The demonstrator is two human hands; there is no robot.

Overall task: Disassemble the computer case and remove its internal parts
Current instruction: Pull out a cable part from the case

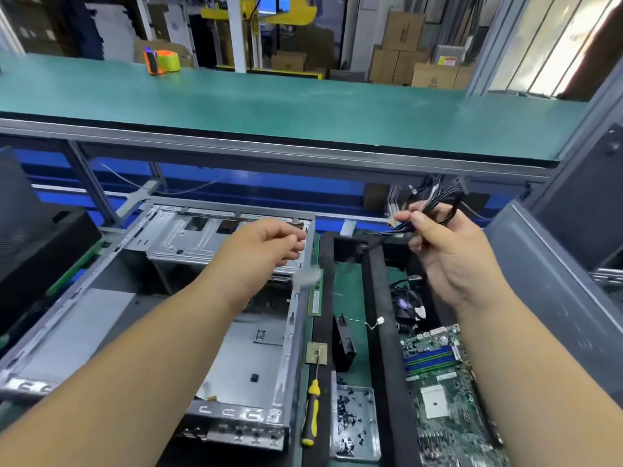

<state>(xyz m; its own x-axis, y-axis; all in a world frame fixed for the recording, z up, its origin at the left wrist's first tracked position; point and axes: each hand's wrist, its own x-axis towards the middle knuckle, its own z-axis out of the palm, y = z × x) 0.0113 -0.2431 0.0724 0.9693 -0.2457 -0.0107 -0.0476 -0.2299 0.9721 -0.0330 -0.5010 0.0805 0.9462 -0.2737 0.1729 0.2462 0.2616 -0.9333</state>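
Right hand pinches cable bundle aloft, right of computer case. Left hand over case's far end, fingers loosely curled, holding nothing. We judge cables light, floppy; grip near connectors. Motherboard lies near right on counter.

The grey metal computer case lies open and gutted on the bench. A black cable bundle hangs raised to its right — beside it lies the green motherboard.
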